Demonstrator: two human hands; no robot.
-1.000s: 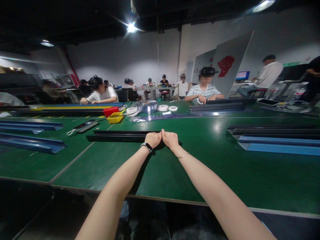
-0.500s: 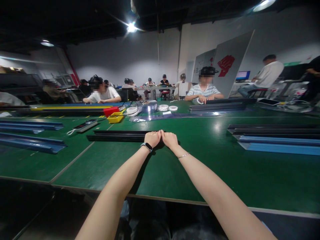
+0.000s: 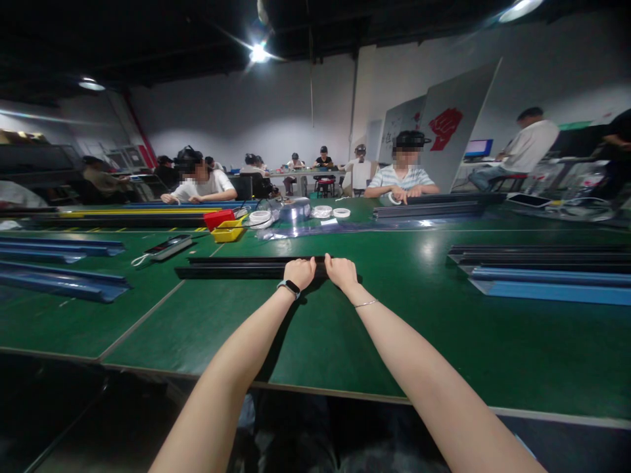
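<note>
A long black channel profile (image 3: 231,268) lies crosswise on the green table (image 3: 345,348). My left hand (image 3: 300,273), with a watch at the wrist, is closed around the profile right of its middle. Just beside it, my right hand (image 3: 341,271) grips the same profile near its right end. A narrow gap separates the two hands, and a bit of black profile shows in it. Both thumbs lie along the top. The fingers on the far side are hidden.
Blue profiles (image 3: 64,281) lie at left, near a grey handheld device (image 3: 167,248). Black and blue profiles (image 3: 552,293) are stacked at right. Beyond are a yellow bin (image 3: 228,230), a red bin (image 3: 218,219), white tape rolls (image 3: 261,219) and co-workers across the table.
My right hand has slid a little to the right, opening a gap between my hands. The black profile has shifted slightly right.
</note>
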